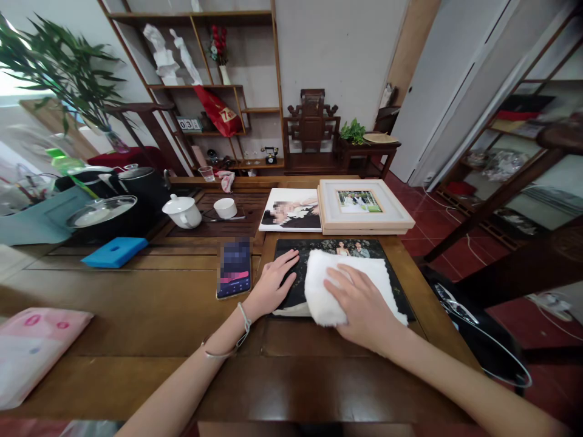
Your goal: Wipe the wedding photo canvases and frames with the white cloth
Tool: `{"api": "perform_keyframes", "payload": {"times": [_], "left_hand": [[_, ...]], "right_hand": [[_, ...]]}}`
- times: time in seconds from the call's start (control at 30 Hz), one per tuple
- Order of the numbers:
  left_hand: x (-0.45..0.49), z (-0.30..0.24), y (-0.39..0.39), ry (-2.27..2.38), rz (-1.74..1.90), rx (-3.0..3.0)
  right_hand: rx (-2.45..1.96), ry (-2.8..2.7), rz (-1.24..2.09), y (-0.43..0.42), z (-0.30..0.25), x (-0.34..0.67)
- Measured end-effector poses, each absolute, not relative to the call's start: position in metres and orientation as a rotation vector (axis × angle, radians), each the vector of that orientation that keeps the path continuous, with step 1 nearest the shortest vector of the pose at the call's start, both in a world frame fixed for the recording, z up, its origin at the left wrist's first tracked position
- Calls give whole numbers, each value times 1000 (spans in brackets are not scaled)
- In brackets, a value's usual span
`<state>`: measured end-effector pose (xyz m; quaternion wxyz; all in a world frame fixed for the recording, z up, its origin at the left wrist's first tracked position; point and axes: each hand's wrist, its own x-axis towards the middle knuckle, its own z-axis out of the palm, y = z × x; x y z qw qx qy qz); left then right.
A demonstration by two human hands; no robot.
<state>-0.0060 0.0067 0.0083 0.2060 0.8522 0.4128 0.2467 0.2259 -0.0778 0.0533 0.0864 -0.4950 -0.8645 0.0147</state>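
Note:
A dark photo print [346, 249] lies flat on the wooden table [150, 309] in front of me. My left hand [273, 285] rests flat on its left edge with the fingers spread. My right hand [359, 306] presses flat on a folded white cloth [328, 276] that covers the middle of the print. A phone [234, 267] with a lit screen lies just left of my left hand.
Behind the print lie a canvas photo [291, 209] and a pale framed photo [362, 206]. A white teapot [183, 211] and cup [225, 207] sit on a tea tray. A blue block [115, 251], pots at the left, a pink packet [31, 346] and shelves behind.

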Motion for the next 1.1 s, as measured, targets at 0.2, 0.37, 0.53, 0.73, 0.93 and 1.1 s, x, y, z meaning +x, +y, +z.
{"api": "perform_keyframes", "payload": {"times": [0.2, 0.37, 0.53, 0.73, 0.93, 1.1], "left_hand": [[-7, 7, 8, 1141, 695, 2355], [-6, 9, 8, 1149, 661, 2366], [-6, 9, 7, 1150, 658, 2380], [-6, 8, 7, 1148, 676, 2385], [-5, 7, 6, 1151, 690, 2392], [-4, 7, 5, 1169, 674, 2391]], "right_hand": [[-1505, -2631, -146, -68, 49, 189], [-1283, -2742, -102, -111, 42, 167], [-1260, -2623, 138, -113, 41, 217], [-1434, -2353, -67, -99, 26, 307], [-1586, -2308, -167, -93, 23, 309], [-1398, -2569, -9, -99, 37, 250]]}}
